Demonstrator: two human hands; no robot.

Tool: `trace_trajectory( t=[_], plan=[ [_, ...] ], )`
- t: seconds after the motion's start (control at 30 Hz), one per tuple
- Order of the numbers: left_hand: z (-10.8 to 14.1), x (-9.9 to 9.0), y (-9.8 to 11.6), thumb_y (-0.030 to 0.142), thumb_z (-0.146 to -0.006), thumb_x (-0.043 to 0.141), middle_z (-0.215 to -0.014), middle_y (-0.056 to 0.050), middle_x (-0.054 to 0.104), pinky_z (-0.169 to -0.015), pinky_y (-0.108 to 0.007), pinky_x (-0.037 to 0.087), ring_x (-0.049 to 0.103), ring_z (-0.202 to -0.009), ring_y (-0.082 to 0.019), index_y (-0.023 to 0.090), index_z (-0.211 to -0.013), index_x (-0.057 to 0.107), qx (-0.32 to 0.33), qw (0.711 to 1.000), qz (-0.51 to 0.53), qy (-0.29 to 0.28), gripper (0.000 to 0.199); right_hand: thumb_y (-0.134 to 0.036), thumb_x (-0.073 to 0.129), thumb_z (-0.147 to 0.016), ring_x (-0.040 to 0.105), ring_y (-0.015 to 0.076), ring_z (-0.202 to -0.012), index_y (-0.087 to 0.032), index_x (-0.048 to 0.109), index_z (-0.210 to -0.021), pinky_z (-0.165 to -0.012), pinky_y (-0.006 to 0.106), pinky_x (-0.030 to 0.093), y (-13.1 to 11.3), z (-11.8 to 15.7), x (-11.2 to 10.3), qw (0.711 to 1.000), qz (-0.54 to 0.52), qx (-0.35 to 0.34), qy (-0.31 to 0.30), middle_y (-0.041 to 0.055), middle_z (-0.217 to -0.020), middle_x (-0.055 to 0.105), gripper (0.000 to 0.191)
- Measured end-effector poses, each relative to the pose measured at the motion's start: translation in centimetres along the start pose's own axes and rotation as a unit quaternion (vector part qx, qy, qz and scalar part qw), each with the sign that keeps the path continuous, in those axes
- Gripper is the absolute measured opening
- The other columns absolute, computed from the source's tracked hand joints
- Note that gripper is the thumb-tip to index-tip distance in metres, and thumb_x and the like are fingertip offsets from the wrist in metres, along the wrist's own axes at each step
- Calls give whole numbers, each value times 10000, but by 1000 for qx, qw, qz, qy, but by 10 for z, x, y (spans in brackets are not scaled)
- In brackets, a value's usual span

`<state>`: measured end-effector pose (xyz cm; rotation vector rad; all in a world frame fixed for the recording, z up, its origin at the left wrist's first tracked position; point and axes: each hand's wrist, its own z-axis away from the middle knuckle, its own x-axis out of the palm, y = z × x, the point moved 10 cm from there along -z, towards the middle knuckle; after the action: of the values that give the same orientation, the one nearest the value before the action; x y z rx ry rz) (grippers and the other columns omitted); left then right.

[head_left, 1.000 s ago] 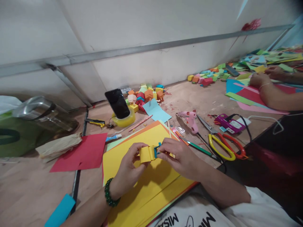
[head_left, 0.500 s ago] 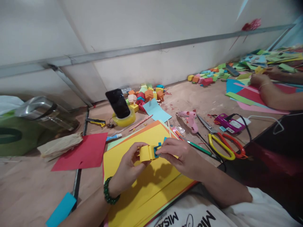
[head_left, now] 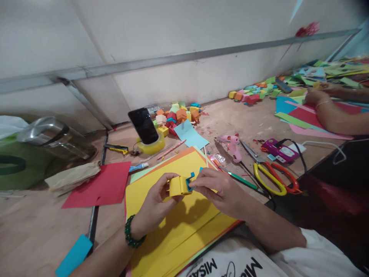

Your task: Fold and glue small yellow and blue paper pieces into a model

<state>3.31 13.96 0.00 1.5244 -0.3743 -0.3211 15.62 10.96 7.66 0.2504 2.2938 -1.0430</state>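
Pinching folded yellow paper box (head_left: 178,186), left hand (head_left: 155,202), right hand (head_left: 219,190), blue paper insert (head_left: 190,182)

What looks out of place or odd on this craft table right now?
The phone stands propped at a tilt in a roll of yellow tape, an improvised stand. Small paper scraps litter the table beyond the pink glue gun.

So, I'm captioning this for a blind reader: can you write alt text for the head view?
Two hands, the left hand and the right hand, hold a small folded yellow paper piece with a blue paper bit over a stack of yellow sheets. Scissors, a pink glue gun and a propped phone lie on the wooden table.
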Motion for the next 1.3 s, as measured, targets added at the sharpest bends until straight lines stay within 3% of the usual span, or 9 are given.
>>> trace_trajectory(
  t=[0.23,0.37,0.47,0.6,0.83,1.03,1.13,1.3],
  plan=[
    [0,-3,0,304,-746,745,-912,-18,602,-745,-222,502,593,-847,-141,223,-1033,574,5,1000,21,15,344,-129,575,-840,572,113,-637,-167,650,-1042,-614,242,471,5,2,-1,998,-47,52,-5,5,-723,629,219],
    [-2,-5,1,291,-731,762,-897,-16,611,-703,-203,497,592,-828,-133,219,-1022,569,7,998,52,25,357,-204,574,-866,560,93,-579,-170,667,-879,-526,205,457,14,4,-19,987,-105,96,69,-1,-691,633,99],
    [-3,-7,3,288,-711,779,-911,-22,613,-706,-208,496,588,-842,-137,209,-1017,566,5,997,72,35,382,-224,551,-884,549,86,-548,-173,668,-829,-498,196,452,16,4,-26,983,-108,101,110,-1,-672,638,139],
    [-4,-5,4,263,-679,800,-897,-16,604,-710,-211,493,574,-840,-136,195,-987,572,-3,997,68,31,389,-225,617,-843,523,79,-537,-174,674,-977,-476,183,439,19,0,-11,986,-102,104,79,-12,-676,614,154],
    [-3,-3,5,255,-706,764,-908,-24,600,-722,-241,493,568,-842,-156,187,-989,582,-20,998,49,24,344,-162,607,-855,541,91,-612,-190,668,-859,-538,197,459,15,-2,-7,991,-67,52,100,1,-722,615,67],
    [-3,-2,3,265,-699,769,-913,-26,603,-715,-244,487,572,-838,-159,191,-989,585,-20,998,60,25,351,-143,588,-867,604,111,-706,-192,680,-904,-626,227,502,6,2,-10,992,-53,7,117,23,-798,655,110],
    [-3,-2,2,281,-698,772,-911,-23,602,-719,-247,484,572,-829,-155,193,-992,578,-15,997,69,25,363,-178,545,-906,632,125,-759,-192,701,-924,-676,246,516,8,1,-10,991,-77,24,103,32,-812,679,157],
    [-2,0,-1,282,-713,759,-945,-27,593,-724,-252,484,570,-856,-163,199,-1009,568,-24,998,63,18,362,-275,602,-882,574,102,-597,-183,725,-852,-548,221,481,17,-2,-9,988,-96,71,94,16,-703,640,156]
  ],
)
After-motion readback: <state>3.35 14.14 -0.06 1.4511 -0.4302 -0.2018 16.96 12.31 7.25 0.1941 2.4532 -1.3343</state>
